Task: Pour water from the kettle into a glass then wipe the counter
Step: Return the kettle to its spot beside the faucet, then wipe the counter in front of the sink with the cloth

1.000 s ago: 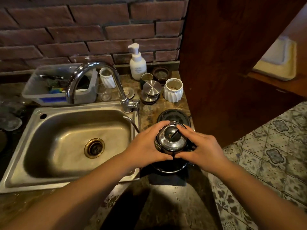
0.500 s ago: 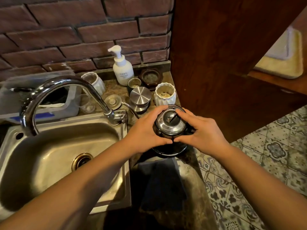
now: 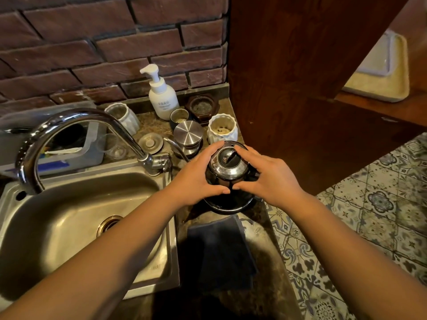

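A small steel kettle [image 3: 227, 163] with a black lid knob stands on a dark round base [image 3: 228, 204] at the right end of the stone counter [image 3: 261, 236]. My left hand [image 3: 196, 179] wraps its left side and my right hand [image 3: 268, 179] wraps its right side, thumbs nearly meeting in front. A dark folded cloth [image 3: 219, 250] lies on the counter just in front of the base. A clear glass [image 3: 115, 146] stands behind the sink, left of the tap's base.
A steel sink [image 3: 69, 218] with a tall curved tap [image 3: 76, 125] fills the left. Behind the kettle stand a soap pump bottle [image 3: 161, 95], white ribbed cups [image 3: 223, 128], a steel lid [image 3: 188, 132] and small jars. A wooden panel [image 3: 300, 88] rises at the right; patterned floor tiles lie below.
The view has shifted forward and closer over the counter. Both hands stay clasped around the kettle, which now sits over its base near the back corner.
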